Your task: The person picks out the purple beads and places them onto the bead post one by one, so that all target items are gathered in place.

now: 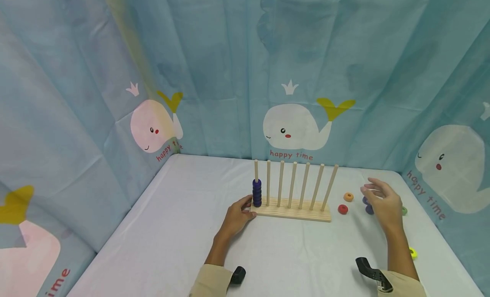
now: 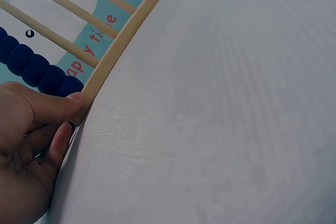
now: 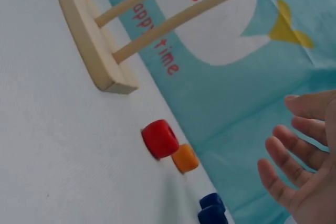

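Observation:
A wooden peg rack (image 1: 291, 210) with several upright pegs stands on the table, its leftmost peg carrying a stack of dark blue beads (image 1: 257, 193). At the rack's left end, my left hand (image 1: 236, 216) pinches the base. In the left wrist view the thumb (image 2: 58, 107) lies on the base's edge beside the lowest blue bead. My right hand (image 1: 386, 203) hovers to the right of the rack, fingers apart and holding nothing. Below it are loose blue beads (image 1: 369, 209), partly hidden. A red bead (image 1: 343, 209) and an orange bead (image 1: 348, 197) lie between rack and right hand.
A green bead (image 1: 404, 210) peeks out behind the right hand, and a yellow bead (image 1: 413, 253) lies beside the right forearm. White cloth (image 1: 172, 229) covers the table. Blue curtains (image 1: 222, 75) with printed whales hang along its back and sides.

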Demonstrator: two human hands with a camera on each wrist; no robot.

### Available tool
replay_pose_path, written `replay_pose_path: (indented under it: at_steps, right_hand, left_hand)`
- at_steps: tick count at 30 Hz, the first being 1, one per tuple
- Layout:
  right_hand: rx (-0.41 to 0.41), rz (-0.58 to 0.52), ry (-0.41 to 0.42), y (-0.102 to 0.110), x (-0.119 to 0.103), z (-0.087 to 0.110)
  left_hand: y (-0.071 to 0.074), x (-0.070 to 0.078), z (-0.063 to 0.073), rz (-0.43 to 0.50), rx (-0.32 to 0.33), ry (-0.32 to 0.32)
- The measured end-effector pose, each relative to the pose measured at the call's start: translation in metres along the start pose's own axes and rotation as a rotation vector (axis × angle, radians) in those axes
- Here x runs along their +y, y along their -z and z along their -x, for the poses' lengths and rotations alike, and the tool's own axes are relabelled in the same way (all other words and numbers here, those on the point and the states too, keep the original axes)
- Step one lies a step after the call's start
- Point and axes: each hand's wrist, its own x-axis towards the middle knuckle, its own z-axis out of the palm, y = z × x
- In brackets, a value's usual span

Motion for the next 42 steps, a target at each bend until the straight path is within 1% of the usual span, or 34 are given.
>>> replay_pose_path:
  at_steps: [5,12,16,24,30,36,42]
  right_hand:
    - [-0.032,0.02,-0.028,-0.002,0.014,-0.003]
    - [-0.085,-0.001,-0.079,-0.002,0.032,-0.005]
    - [-0.106,0.011,-0.103,-0.002,0.042,-0.005]
    - [-0.125,0.048,-0.056,0.003,0.053,-0.004]
    - [-0.146,0.072,-0.061,0.005,0.058,-0.004]
    - [-0.174,0.096,-0.057,0.005,0.061,-0.005]
    - [-0.193,0.105,-0.05,0.004,0.061,-0.002]
  left_hand:
    - [0.0,0.0,0.0,-0.003,0.001,-0.003]
    - [0.0,0.0,0.0,0.006,0.003,-0.008]
    - [-0.001,0.0,-0.001,0.006,0.001,-0.005]
    - [0.0,0.001,-0.001,-0.005,-0.001,0.002]
    - [0.0,0.0,-0.001,0.001,0.003,-0.013]
    - [0.0,-0.001,-0.002,-0.004,0.01,0.002]
    - [0.0,-0.001,-0.002,-0.003,0.01,0.004]
